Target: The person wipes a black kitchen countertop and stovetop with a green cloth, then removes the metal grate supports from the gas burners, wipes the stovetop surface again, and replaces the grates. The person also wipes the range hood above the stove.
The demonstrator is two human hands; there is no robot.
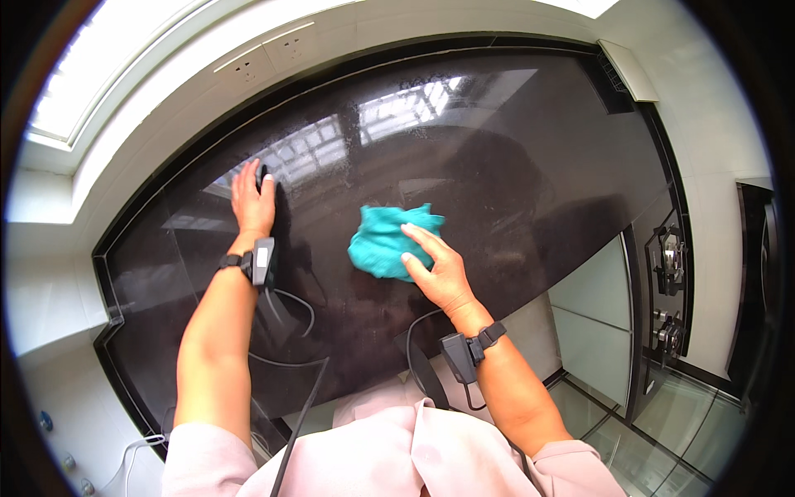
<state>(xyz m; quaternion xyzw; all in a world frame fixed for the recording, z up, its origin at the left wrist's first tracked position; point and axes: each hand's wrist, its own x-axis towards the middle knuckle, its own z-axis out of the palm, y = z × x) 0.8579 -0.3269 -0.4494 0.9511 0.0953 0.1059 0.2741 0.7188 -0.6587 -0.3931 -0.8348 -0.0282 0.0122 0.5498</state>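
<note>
A crumpled teal cloth (388, 245) lies on the glossy dark countertop (497, 186), near the middle of the view. My right hand (440, 270) rests on the cloth's right side, thumb and fingers spread over it. Further left, my left hand (253, 202) reaches towards the back of the counter, its fingers apart. A small black object (261, 177) shows between its thumb and fingers; whether the hand grips it cannot be told. Each wrist wears a strapped black device with a cable.
Wall sockets (245, 71) sit behind the counter, with a bright window at the upper left. A white panel (628, 71) stands at the far right corner. Stove burners (671, 255) are on the right, near pale cabinet doors (590, 317). Dark cables (307, 397) hang before my body.
</note>
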